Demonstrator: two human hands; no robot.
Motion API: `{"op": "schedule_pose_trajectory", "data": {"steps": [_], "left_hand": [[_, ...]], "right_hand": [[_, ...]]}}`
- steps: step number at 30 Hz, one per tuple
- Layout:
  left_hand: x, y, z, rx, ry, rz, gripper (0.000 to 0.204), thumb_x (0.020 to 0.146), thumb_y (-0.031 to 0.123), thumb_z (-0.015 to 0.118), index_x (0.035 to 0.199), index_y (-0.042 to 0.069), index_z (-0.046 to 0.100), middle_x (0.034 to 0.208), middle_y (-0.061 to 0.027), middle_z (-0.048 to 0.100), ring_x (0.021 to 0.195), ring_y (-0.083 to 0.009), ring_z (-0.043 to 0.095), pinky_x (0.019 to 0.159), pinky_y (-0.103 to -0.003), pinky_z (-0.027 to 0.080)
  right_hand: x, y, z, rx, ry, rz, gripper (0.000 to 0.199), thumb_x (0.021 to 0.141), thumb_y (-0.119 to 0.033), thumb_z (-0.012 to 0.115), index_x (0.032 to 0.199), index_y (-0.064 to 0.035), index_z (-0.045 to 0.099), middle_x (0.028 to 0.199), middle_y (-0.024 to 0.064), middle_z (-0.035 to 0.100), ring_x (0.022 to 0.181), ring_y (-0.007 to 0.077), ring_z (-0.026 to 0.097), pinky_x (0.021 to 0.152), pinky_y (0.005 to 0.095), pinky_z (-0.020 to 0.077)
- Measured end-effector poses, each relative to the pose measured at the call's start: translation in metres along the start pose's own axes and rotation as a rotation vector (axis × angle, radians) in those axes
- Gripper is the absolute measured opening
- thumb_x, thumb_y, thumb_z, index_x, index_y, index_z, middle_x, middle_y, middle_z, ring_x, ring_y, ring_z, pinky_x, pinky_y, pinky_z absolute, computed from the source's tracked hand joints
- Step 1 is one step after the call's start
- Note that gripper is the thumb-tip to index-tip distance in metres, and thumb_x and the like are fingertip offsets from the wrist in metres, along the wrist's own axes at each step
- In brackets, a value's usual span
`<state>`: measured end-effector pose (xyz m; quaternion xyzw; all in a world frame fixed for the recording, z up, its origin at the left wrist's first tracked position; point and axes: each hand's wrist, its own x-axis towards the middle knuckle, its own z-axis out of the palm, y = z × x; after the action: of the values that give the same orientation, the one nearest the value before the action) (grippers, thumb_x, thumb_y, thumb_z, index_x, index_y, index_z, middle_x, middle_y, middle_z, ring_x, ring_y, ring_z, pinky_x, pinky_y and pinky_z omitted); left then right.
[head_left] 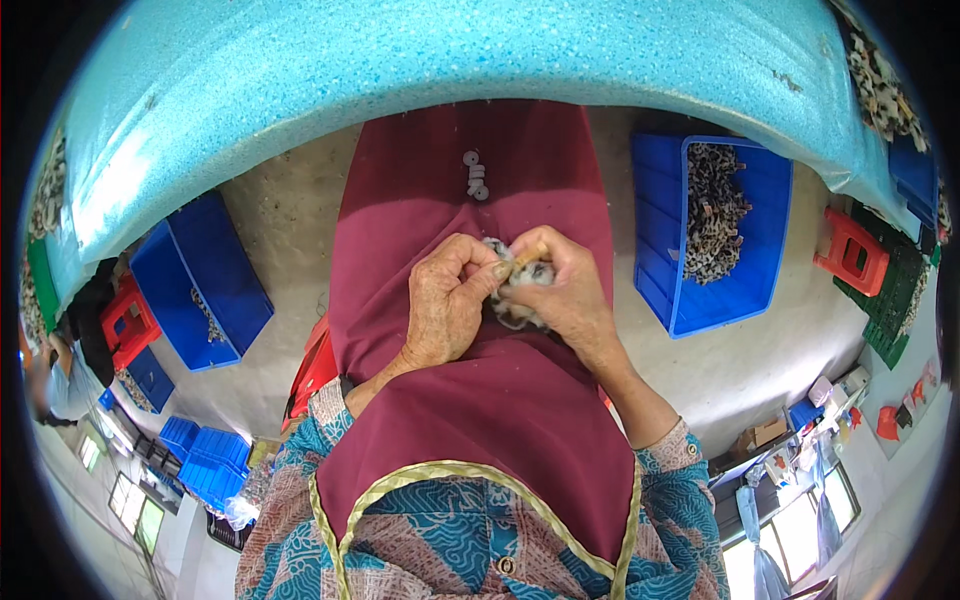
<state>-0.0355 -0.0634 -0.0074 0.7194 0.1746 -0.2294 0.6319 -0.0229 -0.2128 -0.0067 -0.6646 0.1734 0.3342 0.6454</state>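
Observation:
My left hand and my right hand meet over my lap, which a dark red apron covers. Both hands close on a small bundle of pale, speckled parts, and a short tan piece sticks out between the fingertips. Much of the bundle is hidden by my fingers. A few small light rings lie on the apron further away from me.
A turquoise foam tabletop arcs across the top. A blue crate with dark and light small parts stands on the floor at my right, another blue crate at my left. Red stools and stacked blue crates sit around.

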Motion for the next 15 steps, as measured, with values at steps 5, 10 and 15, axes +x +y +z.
{"op": "schedule_pose_trajectory", "data": {"steps": [5,10,15], "left_hand": [[-0.008,0.003,0.008,0.040,-0.018,-0.021,0.007,0.079,0.002,0.061,0.073,0.002,0.058,0.065,0.0014,0.052,0.062,-0.0059,0.044,0.057,-0.022,0.038],[0.004,-0.011,-0.005,-0.382,0.042,-0.248,0.006,0.079,0.004,0.062,0.074,0.002,0.059,0.061,0.0008,0.053,0.063,-0.0066,0.047,0.059,-0.022,0.041],[0.005,0.002,-0.003,-0.147,0.022,0.063,0.024,0.078,0.006,0.063,0.101,0.002,0.058,0.088,-0.0057,0.059,0.081,-0.0104,0.054,0.070,-0.024,0.044]], "right_hand": [[0.007,0.011,0.017,-0.291,0.160,-0.256,0.026,0.066,0.001,0.068,0.086,-0.0023,0.053,0.071,0.0095,0.060,0.065,0.0135,0.058,0.058,0.0292,0.0454],[0.003,0.011,-0.010,0.348,0.005,-0.028,0.028,0.076,0.003,0.062,0.102,0.0026,0.053,0.084,0.0093,0.064,0.075,0.0128,0.062,0.065,0.0254,0.0491],[0.002,0.010,-0.017,0.343,-0.055,-0.038,0.026,0.078,0.004,0.057,0.104,0.0039,0.052,0.091,0.0118,0.064,0.079,0.0125,0.061,0.071,0.0246,0.0491]]}}
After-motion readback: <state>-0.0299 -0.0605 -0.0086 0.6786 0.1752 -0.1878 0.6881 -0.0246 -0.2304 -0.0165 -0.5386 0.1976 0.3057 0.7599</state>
